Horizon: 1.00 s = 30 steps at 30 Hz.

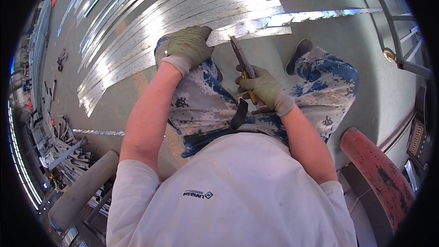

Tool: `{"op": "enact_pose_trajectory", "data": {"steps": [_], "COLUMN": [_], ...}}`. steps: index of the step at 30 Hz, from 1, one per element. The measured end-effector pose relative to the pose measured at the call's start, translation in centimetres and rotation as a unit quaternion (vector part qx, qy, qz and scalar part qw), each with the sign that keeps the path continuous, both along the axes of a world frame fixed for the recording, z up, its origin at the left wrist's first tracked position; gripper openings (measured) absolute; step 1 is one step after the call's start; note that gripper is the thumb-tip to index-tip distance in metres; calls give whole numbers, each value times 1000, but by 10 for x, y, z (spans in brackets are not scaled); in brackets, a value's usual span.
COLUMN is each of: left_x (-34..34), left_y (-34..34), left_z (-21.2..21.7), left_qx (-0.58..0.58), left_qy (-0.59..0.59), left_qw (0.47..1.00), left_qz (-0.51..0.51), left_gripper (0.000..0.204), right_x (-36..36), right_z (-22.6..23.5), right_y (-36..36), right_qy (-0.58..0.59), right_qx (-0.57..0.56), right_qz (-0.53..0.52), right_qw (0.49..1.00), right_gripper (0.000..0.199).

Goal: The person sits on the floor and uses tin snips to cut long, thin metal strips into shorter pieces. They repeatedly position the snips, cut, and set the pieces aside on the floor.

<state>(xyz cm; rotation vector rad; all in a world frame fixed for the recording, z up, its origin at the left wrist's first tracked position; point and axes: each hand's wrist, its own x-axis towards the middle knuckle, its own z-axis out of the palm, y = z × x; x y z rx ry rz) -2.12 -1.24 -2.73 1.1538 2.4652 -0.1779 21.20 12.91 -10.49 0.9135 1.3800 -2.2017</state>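
My left hand [190, 45], in a dirty green work glove, rests by my left knee with its fingers closed on the near end of a shiny metal strip [225, 33]. In my right hand [264, 86], also gloved, is a pair of tin snips [241, 56] with dark jaws and yellow handles. Their tip points away from me, close to the strip's near edge; whether it touches cannot be told. A long notched metal strip [320, 15] runs to the right from the strips beyond my hands. A dark strap-like piece [239, 114] hangs below the snips, over my lap.
Many flat metal strips [183, 7] lie fanned on the floor ahead and left. A metal frame with a caster [389, 55] stands far right. Beside me are a red worn cylinder [377, 174] at right and a grey one [84, 187] at left. Metal scraps [68, 155] are heaped left.
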Motion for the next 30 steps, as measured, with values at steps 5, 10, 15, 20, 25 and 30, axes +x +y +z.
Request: {"op": "enact_pose_trajectory", "data": {"steps": [5,10,15,20,25,30], "left_x": [-1,-1,-1,-2,-2,-3], "left_y": [-3,-3,-4,-3,-2,1], "left_z": [-4,-4,-5,-4,-2,4], "left_qx": [0,5,8,6,5,-7], "left_qy": [5,-3,-3,-7,-12,-27], "left_qw": [1000,1000,1000,1000,1000,1000], "left_qz": [-5,-1,-1,-2,0,12], "left_gripper": [62,64,65,64,64,64], "right_x": [-5,-4,-2,-3,-1,-3], "right_z": [17,17,5,5,11,16], "right_y": [6,7,2,6,8,12], "right_qy": [-33,-27,-6,-17,-15,-37], "right_qx": [23,33,24,23,-73,-49], "right_qz": [20,27,4,25,-14,10], "right_qw": [999,999,1000,999,997,998], "right_gripper": [58,59,60,60,55,51]}}
